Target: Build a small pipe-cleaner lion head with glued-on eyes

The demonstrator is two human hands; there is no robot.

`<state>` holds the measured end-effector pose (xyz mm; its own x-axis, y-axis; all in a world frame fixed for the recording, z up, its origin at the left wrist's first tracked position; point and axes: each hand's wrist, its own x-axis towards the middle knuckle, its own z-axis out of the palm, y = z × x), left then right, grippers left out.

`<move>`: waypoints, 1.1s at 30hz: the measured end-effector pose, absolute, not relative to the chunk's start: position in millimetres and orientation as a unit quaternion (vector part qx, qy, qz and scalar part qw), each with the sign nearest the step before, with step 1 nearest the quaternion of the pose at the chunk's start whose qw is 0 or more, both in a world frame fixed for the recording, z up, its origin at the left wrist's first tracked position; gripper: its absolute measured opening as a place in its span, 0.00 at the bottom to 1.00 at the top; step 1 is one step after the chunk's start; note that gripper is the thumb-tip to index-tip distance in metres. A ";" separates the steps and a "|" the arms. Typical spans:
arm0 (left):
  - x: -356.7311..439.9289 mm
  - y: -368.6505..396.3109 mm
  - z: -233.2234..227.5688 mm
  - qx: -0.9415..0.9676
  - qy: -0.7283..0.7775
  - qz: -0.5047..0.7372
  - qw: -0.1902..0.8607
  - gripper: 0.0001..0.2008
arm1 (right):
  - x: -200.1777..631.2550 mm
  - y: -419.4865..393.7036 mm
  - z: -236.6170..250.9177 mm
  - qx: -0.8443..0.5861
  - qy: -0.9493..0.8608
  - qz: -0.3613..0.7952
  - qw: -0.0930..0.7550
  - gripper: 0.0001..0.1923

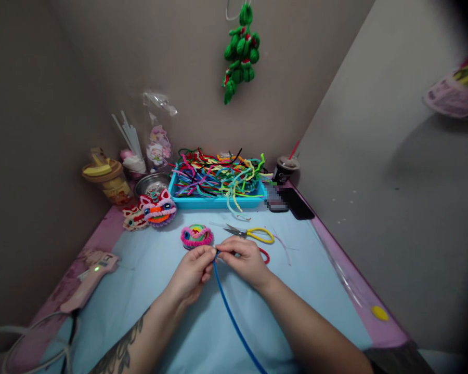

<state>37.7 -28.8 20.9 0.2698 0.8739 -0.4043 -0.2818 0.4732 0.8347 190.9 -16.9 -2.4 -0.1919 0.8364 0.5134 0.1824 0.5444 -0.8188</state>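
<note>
A long blue pipe cleaner (pixel 234 321) runs from my fingertips down toward the near edge of the table. My left hand (pixel 197 267) pinches its upper end between thumb and forefinger. Right beside it, my right hand (pixel 242 257) grips the same end, and the fingertips of both hands nearly meet. Just beyond them lies a round pink pipe-cleaner piece (pixel 197 237) with a blue eye. Scissors with yellow handles (pixel 260 235) lie past my right hand. A red handle loop (pixel 264 254) shows partly behind that hand.
A blue tray (pixel 218 203) heaped with colourful pipe cleaners stands at the back. Finished lion-head pieces (pixel 158 209) sit left of it, near a metal bowl (pixel 152 182). A corded pink glue gun-like tool (pixel 91 280) lies left. Phones (pixel 297 202) and a drink cup (pixel 285 169) stand back right.
</note>
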 end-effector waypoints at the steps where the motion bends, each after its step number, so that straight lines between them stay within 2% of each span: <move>1: 37.4 -28.6 19.8 0.324 0.454 0.397 0.729 0.19 | 191.0 -16.9 -2.1 -0.359 -0.708 0.309 0.524 0.08; 13: 34.2 -26.4 20.7 0.323 0.450 0.402 0.729 0.14 | 189.4 -18.8 -1.2 -0.369 -0.707 0.303 0.522 0.07; 21: 39.4 -30.3 18.9 0.382 0.473 0.400 0.686 0.17 | 190.3 -18.1 -0.7 -0.374 -0.708 0.306 0.515 0.08; 25: 39.0 -29.9 17.1 0.427 0.481 0.413 0.645 0.19 | 192.8 -18.0 1.1 -0.385 -0.708 0.318 0.499 0.11; 33: 33.3 -26.6 18.5 0.524 0.517 0.438 0.517 0.12 | 190.4 -20.5 7.4 -0.446 -0.668 0.344 0.486 0.02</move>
